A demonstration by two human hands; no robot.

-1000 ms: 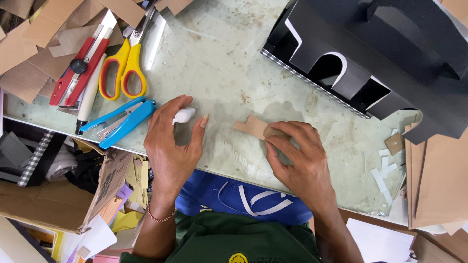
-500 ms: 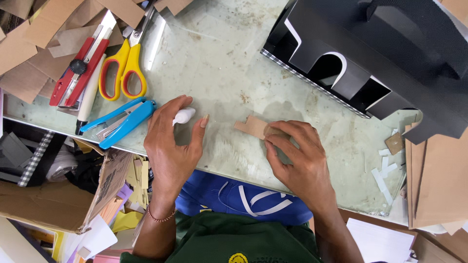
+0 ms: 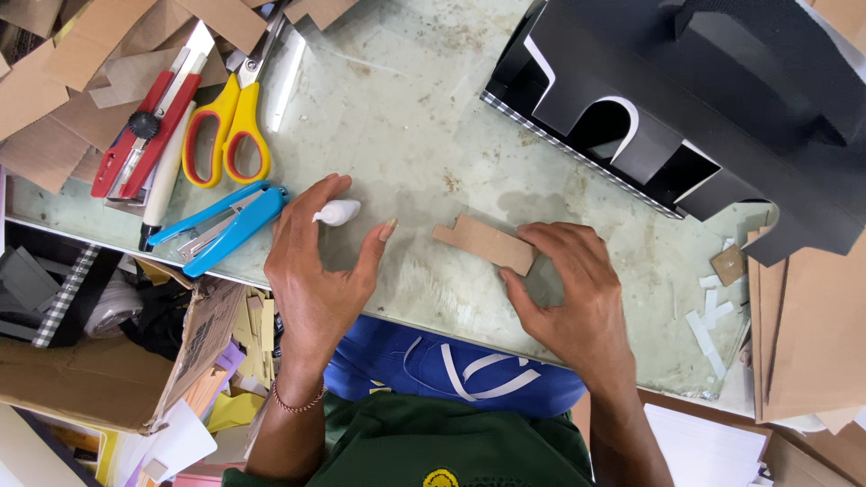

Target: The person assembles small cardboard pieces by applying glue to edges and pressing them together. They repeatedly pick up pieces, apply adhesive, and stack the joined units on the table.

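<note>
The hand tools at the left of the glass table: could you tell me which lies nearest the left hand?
The blue stapler, just beside the left hand; the yellow-handled scissors and red utility knife lie farther off.

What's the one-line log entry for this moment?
left hand: over small white glue-bottle tip | right hand: fingers on flat brown cardboard piece | surface: glass tabletop | nearby: blue stapler

Brown cardboard piece (image 3: 484, 243) flat on glass; small white glue bottle (image 3: 338, 213) lying sideways nearby.
</note>
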